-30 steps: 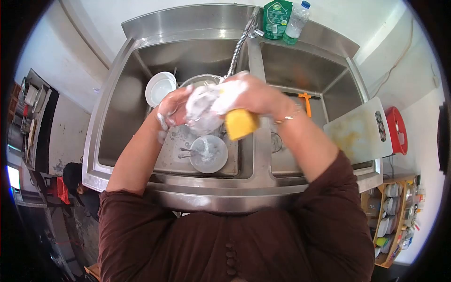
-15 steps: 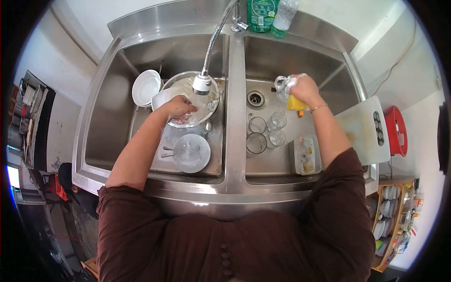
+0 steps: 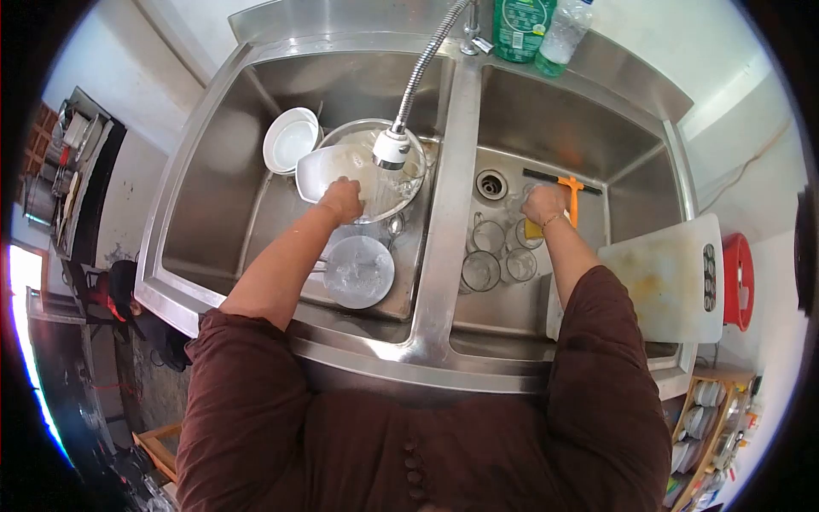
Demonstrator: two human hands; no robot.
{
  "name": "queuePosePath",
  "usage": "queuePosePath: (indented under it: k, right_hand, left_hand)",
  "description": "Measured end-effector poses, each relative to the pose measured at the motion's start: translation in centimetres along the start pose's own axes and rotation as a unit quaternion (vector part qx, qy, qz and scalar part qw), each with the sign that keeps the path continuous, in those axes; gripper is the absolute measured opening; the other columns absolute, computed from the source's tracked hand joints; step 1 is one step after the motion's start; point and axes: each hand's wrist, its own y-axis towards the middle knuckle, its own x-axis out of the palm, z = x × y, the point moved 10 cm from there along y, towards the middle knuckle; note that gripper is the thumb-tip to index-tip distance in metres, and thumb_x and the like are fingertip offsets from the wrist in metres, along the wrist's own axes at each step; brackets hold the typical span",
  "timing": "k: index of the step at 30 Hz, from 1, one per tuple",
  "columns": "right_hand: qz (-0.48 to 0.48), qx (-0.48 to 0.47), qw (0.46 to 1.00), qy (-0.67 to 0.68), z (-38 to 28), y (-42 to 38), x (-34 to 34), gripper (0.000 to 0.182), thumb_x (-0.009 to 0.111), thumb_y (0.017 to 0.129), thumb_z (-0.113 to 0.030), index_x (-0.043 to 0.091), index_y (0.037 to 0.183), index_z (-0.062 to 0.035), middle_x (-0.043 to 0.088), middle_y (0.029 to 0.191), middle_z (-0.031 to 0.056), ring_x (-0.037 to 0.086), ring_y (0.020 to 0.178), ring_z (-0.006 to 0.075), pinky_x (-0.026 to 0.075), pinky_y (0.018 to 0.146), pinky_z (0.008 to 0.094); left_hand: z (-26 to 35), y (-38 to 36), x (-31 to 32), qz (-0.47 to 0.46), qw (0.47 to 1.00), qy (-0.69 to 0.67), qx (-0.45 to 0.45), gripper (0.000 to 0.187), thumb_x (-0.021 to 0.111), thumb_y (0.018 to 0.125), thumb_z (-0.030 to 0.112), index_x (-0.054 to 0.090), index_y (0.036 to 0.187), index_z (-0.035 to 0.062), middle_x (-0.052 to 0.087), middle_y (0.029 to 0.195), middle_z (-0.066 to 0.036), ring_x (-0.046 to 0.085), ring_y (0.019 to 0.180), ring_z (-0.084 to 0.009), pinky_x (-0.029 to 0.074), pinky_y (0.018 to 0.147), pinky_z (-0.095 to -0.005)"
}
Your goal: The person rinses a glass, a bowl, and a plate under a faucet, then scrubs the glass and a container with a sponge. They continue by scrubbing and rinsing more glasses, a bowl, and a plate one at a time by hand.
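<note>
My left hand [image 3: 344,201] is closed at the near edge of a white dish [image 3: 317,173], which leans in a round metal basin [image 3: 417,182] under the faucet head [image 3: 392,149]. Its fingertips are partly hidden. In the right sink, my right hand [image 3: 546,205] is closed around a yellow sponge [image 3: 533,230], with a clear glass [image 3: 515,198] at its fingers. Close below it stand several glass mugs [image 3: 481,270]. Past the hand lies a squeegee [image 3: 573,192] with an orange handle and black blade. A spoon [image 3: 395,225] rests beside the basin.
White bowls [image 3: 291,142] stand behind the basin, and a round soapy dish [image 3: 359,273] lies nearer me. A cutting board [image 3: 665,277] leans over the right rim by a red tub [image 3: 739,282]. A green soap pouch [image 3: 520,30] and bottle [image 3: 563,38] stand at the back.
My right hand has come down and nearer the glass mugs with the sponge. My left hand's fingers have closed at the white dish. The squeegee now shows, and the view has shifted.
</note>
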Motion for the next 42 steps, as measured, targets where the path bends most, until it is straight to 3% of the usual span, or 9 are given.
queuePosePath:
  k: [6, 8, 11, 15, 18, 27, 31, 37, 42]
  right_hand:
    - [-0.057, 0.042, 0.997, 0.016, -0.1, -0.6, 1.9, 0.024, 0.057, 0.071, -0.017, 0.067, 0.09, -0.0065, 0.063, 0.099, 0.0153, 0.06, 0.095, 0.0292, 0.048, 0.08, 0.0358]
    - [-0.063, 0.002, 0.998, -0.013, -1.0, -0.5, 2.3, 0.025, 0.06, 0.07, -0.019, 0.067, 0.09, -0.0069, 0.064, 0.098, 0.0151, 0.06, 0.095, 0.0286, 0.048, 0.08, 0.0354]
    - [-0.116, 0.015, 0.993, -0.014, -1.6, -1.0, 2.3, 0.027, 0.062, 0.069, -0.021, 0.067, 0.091, -0.0068, 0.064, 0.098, 0.0147, 0.061, 0.095, 0.0281, 0.048, 0.08, 0.0352]
    - [-0.136, 0.008, 0.99, -0.032, -2.3, -1.8, 1.2, 0.028, 0.063, 0.068, -0.021, 0.067, 0.091, -0.0064, 0.064, 0.098, 0.0146, 0.061, 0.095, 0.0278, 0.048, 0.08, 0.035]
    - [-0.131, 0.011, 0.991, -0.026, -1.9, -1.7, 1.2, 0.027, 0.062, 0.068, -0.02, 0.068, 0.091, -0.0065, 0.064, 0.098, 0.0146, 0.061, 0.094, 0.0282, 0.049, 0.079, 0.035]
    - [-0.024, 0.016, 1.0, 0.012, -1.9, -1.2, -0.7, 0.027, 0.064, 0.07, -0.024, 0.067, 0.089, -0.0053, 0.064, 0.093, 0.0167, 0.061, 0.092, 0.0299, 0.049, 0.078, 0.0366]
    - [0.014, -0.022, 1.0, 0.017, -2.6, -1.2, -2.4, 0.03, 0.062, 0.072, -0.029, 0.066, 0.089, -0.0052, 0.063, 0.092, 0.018, 0.061, 0.09, 0.0313, 0.049, 0.078, 0.0378]
    - [0.083, -0.042, 0.994, 0.061, -3.3, -3.1, -7.5, 0.031, 0.056, 0.074, -0.029, 0.064, 0.092, -0.0035, 0.062, 0.095, 0.0192, 0.06, 0.09, 0.0323, 0.048, 0.08, 0.04]
    - [0.059, -0.043, 0.996, 0.046, -3.8, -3.5, -9.2, 0.036, 0.055, 0.075, -0.03, 0.063, 0.096, -0.0024, 0.062, 0.097, 0.02, 0.059, 0.092, 0.0331, 0.047, 0.08, 0.0409]
  left_hand:
    - [-0.7, 0.8, 3.6, -0.114, 0.991, 0.047, -0.052, 0.034, 0.062, 0.07, 0.018, 0.059, 0.098, -0.0011, 0.05, 0.111, -0.024, 0.051, 0.104, -0.0388, 0.042, 0.092, -0.0406]
    - [-1.6, 5.4, 6.7, 0.008, 0.993, 0.085, 0.078, 0.031, 0.064, 0.068, 0.02, 0.058, 0.091, 0.0, 0.05, 0.114, -0.023, 0.052, 0.103, -0.0388, 0.043, 0.091, -0.0415]
    - [0.3, 6.8, 4.9, 0.154, 0.981, 0.021, 0.116, 0.031, 0.066, 0.065, 0.022, 0.057, 0.087, 0.0018, 0.053, 0.11, -0.021, 0.053, 0.102, -0.0356, 0.044, 0.088, -0.0404]
    - [6.9, 6.2, 3.2, 0.051, 0.981, 0.107, 0.155, 0.035, 0.068, 0.062, 0.027, 0.058, 0.087, 0.0034, 0.059, 0.098, -0.018, 0.056, 0.096, -0.033, 0.046, 0.084, -0.0394]
    - [8.7, 4.4, -1.0, 0.208, 0.96, -0.008, 0.189, 0.04, 0.069, 0.06, 0.033, 0.059, 0.087, 0.0049, 0.062, 0.087, -0.015, 0.059, 0.084, -0.0299, 0.047, 0.078, -0.0374]
    - [5.2, 6.9, 3.9, -0.03, 0.947, -0.31, 0.074, 0.042, 0.07, 0.059, 0.035, 0.06, 0.086, 0.0049, 0.062, 0.089, -0.014, 0.059, 0.08, -0.0278, 0.048, 0.076, -0.0358]
    - [5.0, 5.6, 2.0, -0.066, 0.972, -0.209, 0.081, 0.049, 0.074, 0.058, 0.031, 0.059, 0.096, 0.0053, 0.061, 0.096, -0.012, 0.057, 0.088, -0.0227, 0.046, 0.081, -0.0324]
    - [5.3, 1.8, -0.8, 0.02, 0.941, -0.273, 0.199, 0.067, 0.081, 0.055, 0.022, 0.05, 0.111, 0.0033, 0.061, 0.1, -0.007, 0.056, 0.096, -0.0211, 0.043, 0.089, -0.0315]
    - [4.6, 0.2, -1.6, -0.114, 0.854, -0.501, 0.088, 0.064, 0.08, 0.059, 0.026, 0.049, 0.112, 0.0039, 0.058, 0.101, -0.01, 0.056, 0.091, -0.0207, 0.046, 0.081, -0.0345]
